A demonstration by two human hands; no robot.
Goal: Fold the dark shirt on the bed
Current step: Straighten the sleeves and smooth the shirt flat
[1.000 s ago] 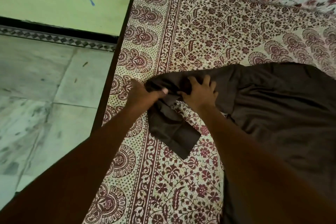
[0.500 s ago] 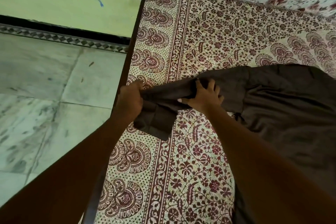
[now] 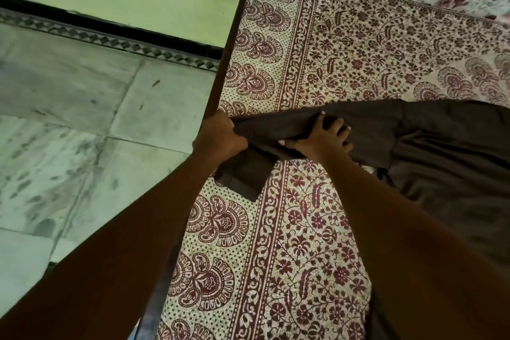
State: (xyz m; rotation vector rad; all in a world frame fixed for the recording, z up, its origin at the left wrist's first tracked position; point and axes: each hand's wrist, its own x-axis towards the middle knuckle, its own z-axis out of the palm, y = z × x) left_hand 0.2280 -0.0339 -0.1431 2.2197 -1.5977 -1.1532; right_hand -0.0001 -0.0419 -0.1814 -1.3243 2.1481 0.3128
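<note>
Left hand (image 3: 219, 136) gripping sleeve (image 3: 276, 143) at bed edge (image 3: 220, 69)

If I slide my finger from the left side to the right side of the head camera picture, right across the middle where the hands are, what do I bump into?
Floor tiles → dark bed edge → left hand → right hand → main body of the dark shirt.
</note>
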